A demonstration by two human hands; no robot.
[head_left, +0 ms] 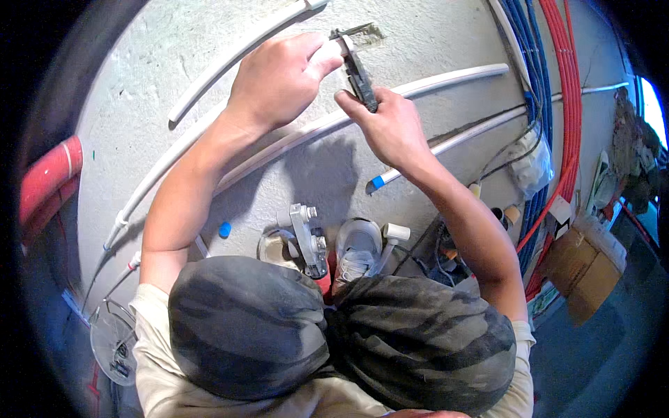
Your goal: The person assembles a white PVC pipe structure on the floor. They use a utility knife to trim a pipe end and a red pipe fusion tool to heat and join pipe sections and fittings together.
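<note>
Your right hand (390, 129) is closed around a narrow, dark metal hand tool (360, 78), held out beyond your knees above a rough, pale grey concrete floor (446, 38). The tool's long axis runs away from you, leaning slightly left; a thin dark bar juts rightward from its far end. Your left hand (279, 80) is curled with its fingertips at that end, where something whitish shows; exactly what it grips, you cannot tell from here.

To the right, a white tag with dark marks (559, 209), too small to read, hangs near smooth red cables (571, 118). Below your hands, a long, round, glossy white plastic pipe (453, 80) curves across the floor, near a straighter white pipe with a blue end (470, 134). A brown cardboard box (589, 268) sits at far right.
</note>
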